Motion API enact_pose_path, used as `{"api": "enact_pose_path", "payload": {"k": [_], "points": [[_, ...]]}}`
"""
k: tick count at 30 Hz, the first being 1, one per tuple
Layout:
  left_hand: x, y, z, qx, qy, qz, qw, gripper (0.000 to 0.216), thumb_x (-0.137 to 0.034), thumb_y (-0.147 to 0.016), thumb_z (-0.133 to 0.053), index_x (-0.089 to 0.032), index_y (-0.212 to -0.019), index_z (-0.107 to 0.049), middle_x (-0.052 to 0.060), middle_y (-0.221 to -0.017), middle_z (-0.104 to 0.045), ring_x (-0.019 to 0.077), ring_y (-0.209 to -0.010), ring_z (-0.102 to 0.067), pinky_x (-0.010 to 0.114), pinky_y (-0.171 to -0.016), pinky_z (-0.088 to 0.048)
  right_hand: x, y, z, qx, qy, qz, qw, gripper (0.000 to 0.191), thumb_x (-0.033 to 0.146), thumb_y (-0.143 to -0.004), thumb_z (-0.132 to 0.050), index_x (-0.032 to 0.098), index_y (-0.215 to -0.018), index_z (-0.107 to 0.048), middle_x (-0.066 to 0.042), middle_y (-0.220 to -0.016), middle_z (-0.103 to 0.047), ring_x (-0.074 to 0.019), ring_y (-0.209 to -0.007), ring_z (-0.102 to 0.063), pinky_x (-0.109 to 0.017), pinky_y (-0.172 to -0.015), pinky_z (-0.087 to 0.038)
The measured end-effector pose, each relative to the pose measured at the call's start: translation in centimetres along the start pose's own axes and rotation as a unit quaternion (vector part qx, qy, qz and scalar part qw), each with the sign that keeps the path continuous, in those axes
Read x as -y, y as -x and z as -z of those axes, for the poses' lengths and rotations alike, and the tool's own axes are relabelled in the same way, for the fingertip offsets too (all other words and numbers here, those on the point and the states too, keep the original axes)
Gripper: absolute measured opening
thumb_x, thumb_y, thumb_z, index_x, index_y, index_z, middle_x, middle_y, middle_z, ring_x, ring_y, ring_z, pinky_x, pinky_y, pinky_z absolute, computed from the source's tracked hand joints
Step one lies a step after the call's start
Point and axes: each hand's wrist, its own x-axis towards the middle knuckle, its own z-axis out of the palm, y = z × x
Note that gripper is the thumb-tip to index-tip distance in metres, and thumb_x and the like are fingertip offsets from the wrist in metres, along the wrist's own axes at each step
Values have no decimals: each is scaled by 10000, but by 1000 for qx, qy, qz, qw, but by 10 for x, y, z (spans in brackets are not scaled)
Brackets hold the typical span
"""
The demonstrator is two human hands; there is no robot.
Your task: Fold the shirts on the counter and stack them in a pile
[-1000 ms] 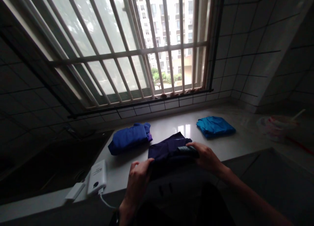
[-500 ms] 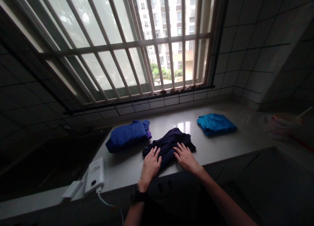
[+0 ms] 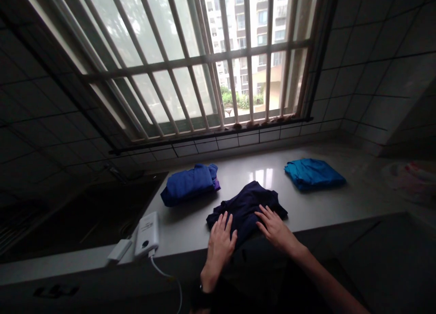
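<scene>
In the head view, a crumpled, dark navy-purple cloth garment [image 3: 252, 200] was seen spread near the front edge of a pale, glossy countertop [image 3: 184, 227]. On its left part the fingers of the left hand [image 3: 220, 241] were laid, extended and slightly parted; on its right part the right hand [image 3: 276, 230] was placed in the same manner, palm down. Both hands were unclenched, the fabric being touched from above rather than grasped. Around the left wrist a black band [image 3: 203, 296] was worn.

Behind and left of the garment, a folded royal-blue cloth bundle [image 3: 190, 184] was set down; farther right, a flat-folded, bright turquoise-blue cloth [image 3: 315, 174] was laid. At the left, a white, slab-shaped plastic device [image 3: 148, 232] was joined to a thin white cable [image 3: 170, 276], beside a dark sink [image 3: 85, 218]. A barred window [image 3: 163, 65] was seen beyond.
</scene>
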Motion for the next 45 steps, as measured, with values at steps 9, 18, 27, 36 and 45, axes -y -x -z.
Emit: {"api": "enact_pose_path", "payload": {"k": [9, 18, 27, 36, 45], "points": [[13, -15, 16, 41, 36, -34, 998, 502, -366, -1025, -415, -225, -1501, -491, 102, -1570, -493, 263, -1448, -462, 462, -1167, -422, -4, 18, 24, 29, -62, 10, 998, 408, 345, -1021, -455, 172, -1342, -638, -120, -1562, -491, -271, -1466, -427, -455, -1206, -380], [40, -8, 13, -21, 50, 141, 988, 584, -457, -943, -532, -95, -1402, -535, 216, -1440, -599, 318, -1370, -547, 465, -1125, -465, -2, 30, 67, 48, -85, -5, 995, 355, 422, -1034, -405, 242, -976, -706, -62, -933, -769, -227, -836, -728, -334, -780, -569], [28, -10, 47, 0, 294, 252, 922, 608, -229, -778, -726, -187, -1355, -540, 131, -1256, -719, 264, -1199, -676, 406, -1055, -511, -6, 57, 33, -103, 75, -158, 979, 579, 471, -956, -480, 164, -1446, -508, -217, -1417, -542, -362, -1249, -601, -459, -937, -532], [3, -44, 59, 37, 383, 384, 839, 592, -209, -667, -848, -143, -1193, -583, 189, -1156, -741, 300, -1122, -706, 374, -972, -517, -30, 7, 21, -130, -8, -224, 966, 703, 457, -854, -583, 6, -1385, -487, -245, -1174, -644, -374, -1162, -614, -455, -1028, -464], [26, -47, 63, -44, 485, 159, 859, 439, -182, -809, -696, -235, -1225, -564, 65, -1168, -727, 206, -1084, -701, 370, -1017, -512, -16, -5, 12, -96, -337, -136, 927, 271, 382, -650, -638, 236, -862, -552, -11, -781, -637, -239, -753, -644, -344, -690, -524]]}}
